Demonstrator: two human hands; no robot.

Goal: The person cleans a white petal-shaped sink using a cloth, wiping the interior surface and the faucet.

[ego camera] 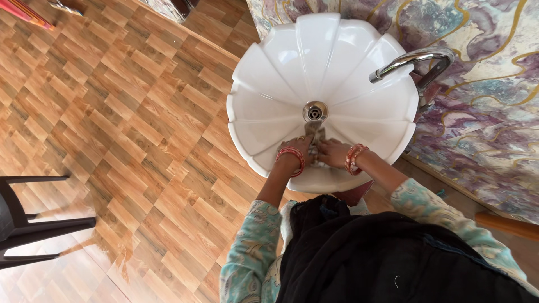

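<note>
Dark cloth (393,258) drapes over the person's front nearest the camera, and beyond it the left hand (298,148) and right hand (331,151) are both closed around a small greyish rag (315,136), pressed together low in the white scalloped basin (337,62), just below its drain (315,111). Wrung this near the front rim, the rag could drip onto the wooden floor (112,112) to the left of the hands, or slip toward the drain. No packages, labels or signs show.

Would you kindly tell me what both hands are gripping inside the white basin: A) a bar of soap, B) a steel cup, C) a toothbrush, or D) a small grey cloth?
D: the left hand and right hand both clutch a small grey cloth just below the drain of the white basin.
</note>
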